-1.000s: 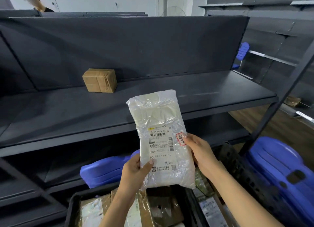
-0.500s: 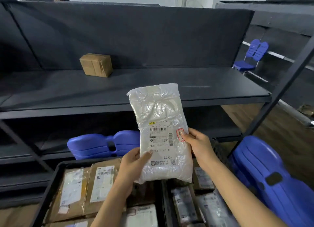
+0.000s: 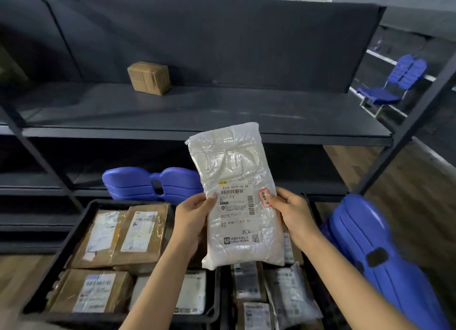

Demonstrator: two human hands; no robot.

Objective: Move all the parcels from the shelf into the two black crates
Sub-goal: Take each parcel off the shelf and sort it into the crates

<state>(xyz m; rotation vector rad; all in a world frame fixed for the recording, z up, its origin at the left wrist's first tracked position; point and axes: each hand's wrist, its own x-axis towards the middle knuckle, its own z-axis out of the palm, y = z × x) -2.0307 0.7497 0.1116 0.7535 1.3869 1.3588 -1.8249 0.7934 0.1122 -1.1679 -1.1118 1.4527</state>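
A white plastic parcel (image 3: 234,181) with a printed label is held upright above the gap between two black crates. My left hand (image 3: 191,218) grips its left edge and my right hand (image 3: 293,216) grips its right edge, thumbs on the label side. The left crate (image 3: 74,231) holds several brown taped parcels. The right crate (image 3: 313,231) holds grey and white bagged parcels, mostly hidden by the parcel and my right arm. One small brown box (image 3: 149,77) stands on the dark shelf (image 3: 222,112), at the back left.
Blue plastic chairs lie under the shelf (image 3: 150,184) and at my right (image 3: 385,255); another stands beyond the shelf's right post (image 3: 399,80). A slanted shelf post (image 3: 407,129) runs down on the right. Wooden floor shows right of the crates.
The view has tilted down, so both crates now show more fully. The white parcel has come lower relative to the shelf, and my left hand has slid higher along its left edge.
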